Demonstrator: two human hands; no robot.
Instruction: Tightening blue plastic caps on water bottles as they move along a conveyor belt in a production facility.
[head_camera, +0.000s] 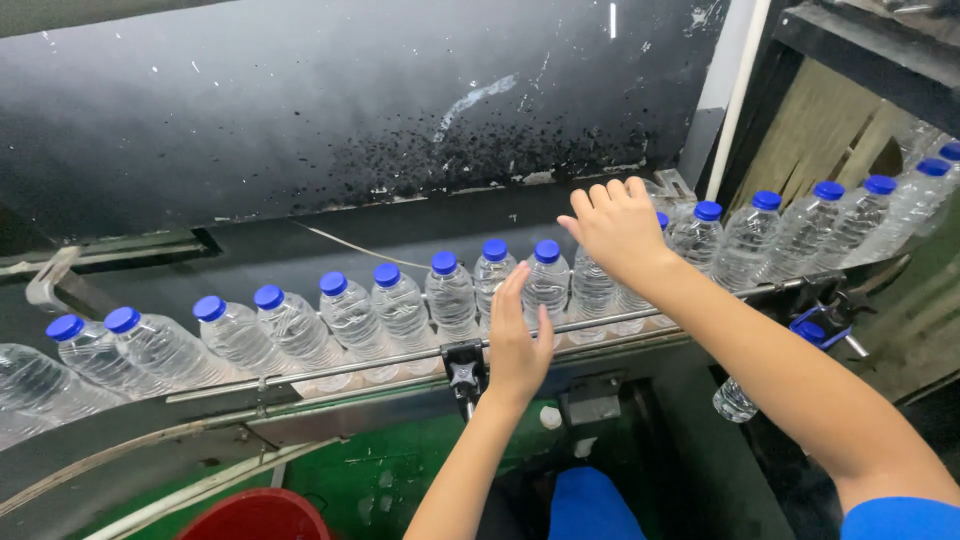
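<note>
A single-file row of clear plastic water bottles with blue caps (352, 318) stands on a curved conveyor behind a metal guide rail (330, 365). My left hand (518, 340) is raised flat at the rail, fingers together, in front of a bottle (547, 282), holding nothing. My right hand (615, 226) reaches over the line with fingers spread and rests on top of bottles (594, 285) whose caps it hides.
A dark, stained panel (350, 100) rises behind the conveyor. More bottles (810, 225) come in from the upper right. One bottle (735, 400) lies below the rail at right. A red bucket rim (255, 515) sits at the bottom left on the green floor.
</note>
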